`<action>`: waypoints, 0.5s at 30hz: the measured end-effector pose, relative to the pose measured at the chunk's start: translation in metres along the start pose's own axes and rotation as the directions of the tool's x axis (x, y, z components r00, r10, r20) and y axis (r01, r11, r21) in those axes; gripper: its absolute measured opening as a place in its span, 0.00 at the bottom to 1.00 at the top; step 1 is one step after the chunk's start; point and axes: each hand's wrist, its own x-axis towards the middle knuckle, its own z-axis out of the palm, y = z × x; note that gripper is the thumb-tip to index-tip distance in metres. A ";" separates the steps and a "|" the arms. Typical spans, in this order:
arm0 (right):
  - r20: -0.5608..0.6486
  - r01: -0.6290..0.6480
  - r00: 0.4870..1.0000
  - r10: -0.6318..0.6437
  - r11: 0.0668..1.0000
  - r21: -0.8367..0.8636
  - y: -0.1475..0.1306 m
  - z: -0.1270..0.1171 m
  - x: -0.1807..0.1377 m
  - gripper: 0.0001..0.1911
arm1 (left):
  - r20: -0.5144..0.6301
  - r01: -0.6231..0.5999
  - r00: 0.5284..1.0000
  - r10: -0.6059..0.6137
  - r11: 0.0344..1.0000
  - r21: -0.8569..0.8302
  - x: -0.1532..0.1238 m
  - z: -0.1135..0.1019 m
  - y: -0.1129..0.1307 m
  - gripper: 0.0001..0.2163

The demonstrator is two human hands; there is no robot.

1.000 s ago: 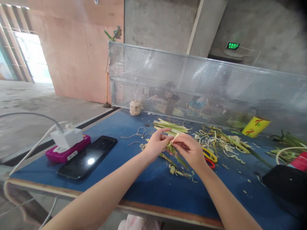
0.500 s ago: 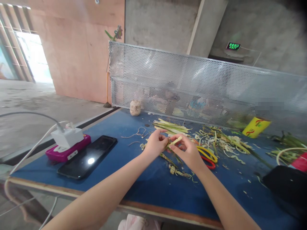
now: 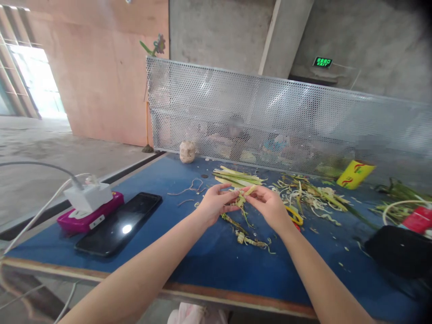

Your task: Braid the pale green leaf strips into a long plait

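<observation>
Over the middle of the table, my left hand (image 3: pixel 216 202) and my right hand (image 3: pixel 269 203) meet with fingertips pinched on a pale green leaf strip (image 3: pixel 249 191). Its folded or knotted part hangs between them, and thin ends dangle below; the fine detail is too small to tell. Just beneath lies a braided plant piece (image 3: pixel 241 236) with curling ends. A bundle of flat leaf strips (image 3: pixel 236 174) lies behind my hands. Partly hidden by my right wrist are yellow and red looped handles (image 3: pixel 296 217).
Shredded plant scraps (image 3: pixel 313 198) spread to the right, near a yellow tube (image 3: pixel 355 174). A black object (image 3: pixel 398 252) sits at the right edge. On the left are a phone (image 3: pixel 118 225), a purple power strip (image 3: pixel 91 215) and twine (image 3: pixel 191 188). A perforated metal screen (image 3: pixel 216 103) stands behind.
My right hand has turned, and the strip between my hands now shows a hanging folded part. My left fingers have opened out somewhat. The view has shifted slightly.
</observation>
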 end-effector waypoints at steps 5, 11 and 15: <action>0.010 0.026 1.000 -0.026 1.000 -0.008 0.004 0.001 0.000 0.11 | 0.037 0.008 0.999 -0.008 1.000 0.006 -0.001 0.000 0.000 0.23; 0.083 0.440 0.894 -0.440 0.828 -0.349 -0.001 0.004 -0.006 0.16 | 0.084 -0.004 0.996 0.006 1.000 -0.029 -0.001 0.000 -0.004 0.21; 0.158 0.505 0.861 -0.483 0.783 -0.362 -0.007 0.002 -0.009 0.17 | 0.067 -0.018 0.998 0.021 0.999 -0.043 0.001 -0.001 -0.005 0.24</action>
